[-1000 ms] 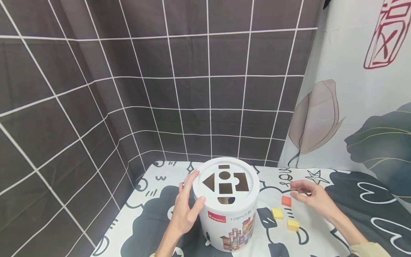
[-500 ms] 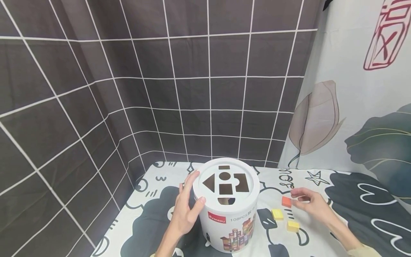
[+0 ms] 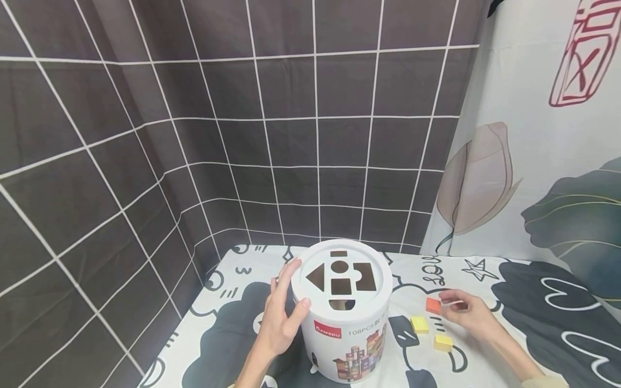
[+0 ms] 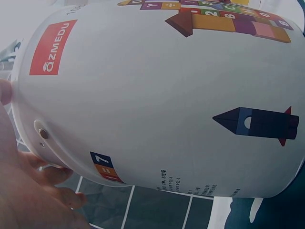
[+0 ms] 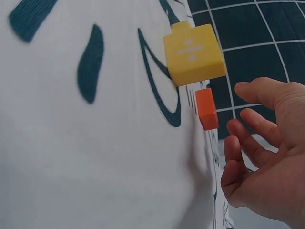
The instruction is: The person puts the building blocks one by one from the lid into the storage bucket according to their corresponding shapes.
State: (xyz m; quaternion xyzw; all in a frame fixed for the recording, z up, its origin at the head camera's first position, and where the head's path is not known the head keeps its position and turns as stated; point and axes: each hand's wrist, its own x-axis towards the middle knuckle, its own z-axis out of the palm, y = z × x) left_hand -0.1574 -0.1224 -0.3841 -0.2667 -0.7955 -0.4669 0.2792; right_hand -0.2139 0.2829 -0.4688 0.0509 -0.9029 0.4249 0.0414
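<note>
A white bucket (image 3: 335, 343) of toy blocks stands upright, its lid (image 3: 361, 299) cut with several shaped holes. My left hand (image 3: 280, 319) rests against the left side of the lid, thumb on the rim at the front and fingers stretched along the far side. Part of that hand (image 4: 31, 191) shows beside the bucket wall in the left wrist view. To the right, my right hand (image 3: 468, 313) hovers with bent, spread fingers beside an orange block (image 3: 434, 305). In the right wrist view, a gap separates the fingers from the orange block (image 5: 207, 109).
Two yellow blocks lie between bucket and right hand: one nearer the bucket (image 3: 419, 324) and one closer to the front (image 3: 443, 343). The nearer block (image 5: 194, 53) carries a division sign. A patterned cloth (image 3: 242, 318) covers the table; a dark grid curtain (image 3: 291, 140) hangs behind.
My right hand has come slightly lower and closer to the orange block. The left hand, bucket and blocks have stayed in place.
</note>
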